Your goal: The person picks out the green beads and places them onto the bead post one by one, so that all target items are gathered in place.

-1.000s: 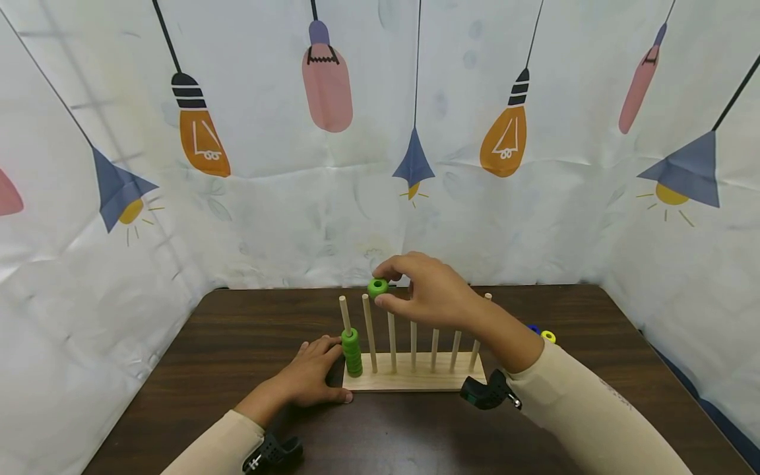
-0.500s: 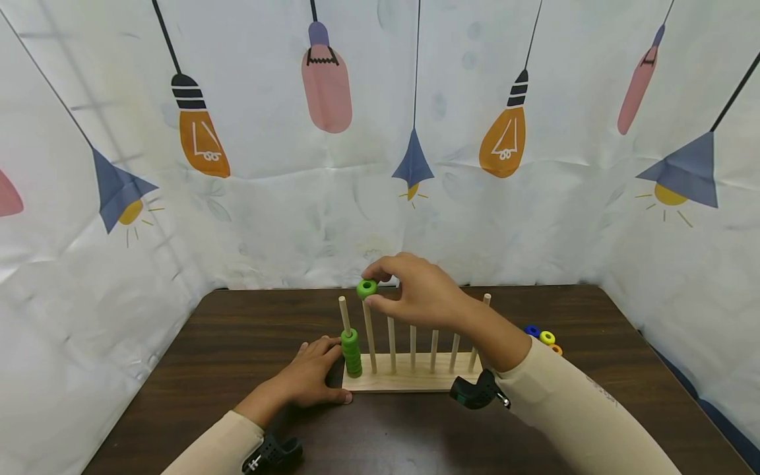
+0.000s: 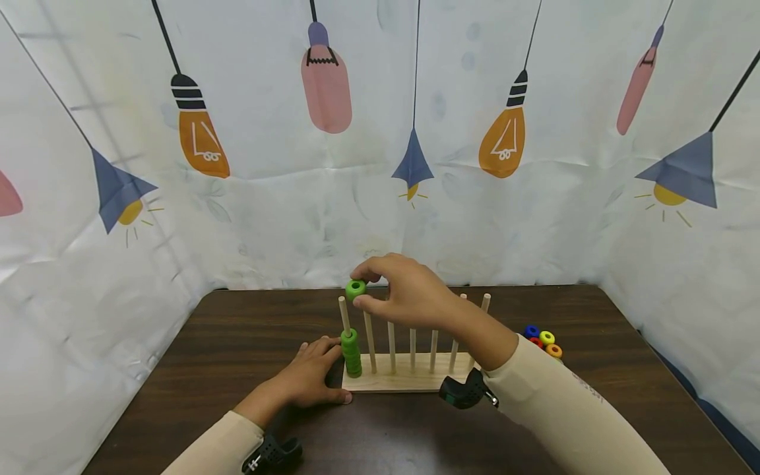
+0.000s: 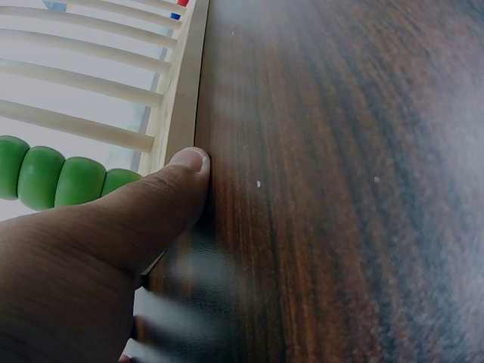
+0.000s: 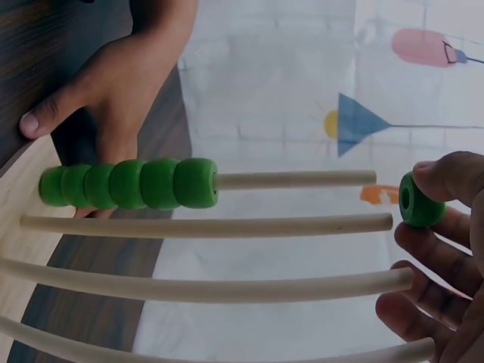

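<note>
My right hand [image 3: 410,293] pinches a green bead [image 5: 429,209] between thumb and fingers. In the right wrist view that bead hangs just off the tips of the pegs, its hole facing them, near the leftmost peg [image 5: 302,179] and not touching it. Several green beads [image 3: 352,356] are stacked on the lower part of that peg. The other pegs I can see on the wooden abacus base [image 3: 404,382] are bare. My left hand [image 3: 309,376] holds the base's left end, thumb along the front edge, fingers partly hidden behind the green stack.
On the dark wooden table [image 3: 255,323], right of the abacus and partly behind my right sleeve, lie loose beads: blue [image 3: 530,334], yellow [image 3: 547,342], red [image 3: 537,342] and orange [image 3: 555,353]. A printed curtain [image 3: 267,218] surrounds the table's back and sides.
My right hand has carried the green bead leftward, past the second peg toward the leftmost one. More loose beads show beside the sleeve. The left hand has stayed put.
</note>
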A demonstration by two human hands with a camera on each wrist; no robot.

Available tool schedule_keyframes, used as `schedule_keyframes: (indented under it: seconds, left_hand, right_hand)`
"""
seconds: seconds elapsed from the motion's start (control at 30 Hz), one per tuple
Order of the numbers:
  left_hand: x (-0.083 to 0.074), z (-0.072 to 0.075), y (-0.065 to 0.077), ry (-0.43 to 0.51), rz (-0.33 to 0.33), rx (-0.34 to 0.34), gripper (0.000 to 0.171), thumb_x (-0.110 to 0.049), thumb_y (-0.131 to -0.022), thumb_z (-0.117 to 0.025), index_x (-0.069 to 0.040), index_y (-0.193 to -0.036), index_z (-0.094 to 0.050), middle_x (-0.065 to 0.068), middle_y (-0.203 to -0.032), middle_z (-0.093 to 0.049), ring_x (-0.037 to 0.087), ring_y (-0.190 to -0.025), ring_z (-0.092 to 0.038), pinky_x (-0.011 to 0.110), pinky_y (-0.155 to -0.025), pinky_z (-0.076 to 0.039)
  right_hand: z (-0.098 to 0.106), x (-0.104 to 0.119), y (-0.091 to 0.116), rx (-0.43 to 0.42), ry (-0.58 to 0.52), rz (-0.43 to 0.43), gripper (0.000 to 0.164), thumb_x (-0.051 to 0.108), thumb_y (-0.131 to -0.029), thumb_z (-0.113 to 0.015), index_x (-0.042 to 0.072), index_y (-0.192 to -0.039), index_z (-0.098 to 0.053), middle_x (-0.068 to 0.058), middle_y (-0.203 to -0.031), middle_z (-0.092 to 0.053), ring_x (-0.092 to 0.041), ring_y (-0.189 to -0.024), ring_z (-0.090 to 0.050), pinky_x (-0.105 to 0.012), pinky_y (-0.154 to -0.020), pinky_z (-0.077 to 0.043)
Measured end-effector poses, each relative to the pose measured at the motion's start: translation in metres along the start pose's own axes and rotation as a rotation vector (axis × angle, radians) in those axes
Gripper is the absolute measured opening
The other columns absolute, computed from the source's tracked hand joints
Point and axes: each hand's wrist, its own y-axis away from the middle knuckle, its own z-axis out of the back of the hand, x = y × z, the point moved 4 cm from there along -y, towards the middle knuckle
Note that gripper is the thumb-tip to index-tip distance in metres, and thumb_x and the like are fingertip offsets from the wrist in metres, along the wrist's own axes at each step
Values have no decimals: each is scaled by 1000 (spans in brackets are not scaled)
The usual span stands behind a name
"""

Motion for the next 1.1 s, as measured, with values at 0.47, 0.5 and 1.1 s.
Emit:
schedule_keyframes:
  seconds: [0.47, 0.5, 1.1]
  left_hand:
    - [-3, 2, 1, -9, -15, -13, 83, -59, -78, -84, -16, -143, -55, 17, -155, -39, 46, -146, -30, 73, -114, -18]
    - [-3, 2, 1, -11, -15, -11, 83, -60, -78, -83, -16, -143, -55, 17, -155, -39, 46, -146, -30, 73, -114, -18]
    - [-2, 2, 1, -2, -17, 4, 83, -61, -79, -82, -18, -144, -54, 15, -155, -38, 45, -145, -31, 74, -113, -17]
  right_hand:
    - [-6, 2, -6, 6, -18, -3, 32, 30, -96, -76, 20, -125, -69, 9, -119, -67, -9, -110, -60, -36, -91, -53]
    - [-6, 2, -6, 7, -18, -3, 32, 30, -96, -76, 20, -125, -69, 9, -119, -67, -9, -111, -60, -35, -91, -53]
    - [-15, 3, -14, 49, 3, -40, 33, 31, -96, -74, 21, -127, -68, 8, -119, -67, -9, -112, -61, -32, -89, -52]
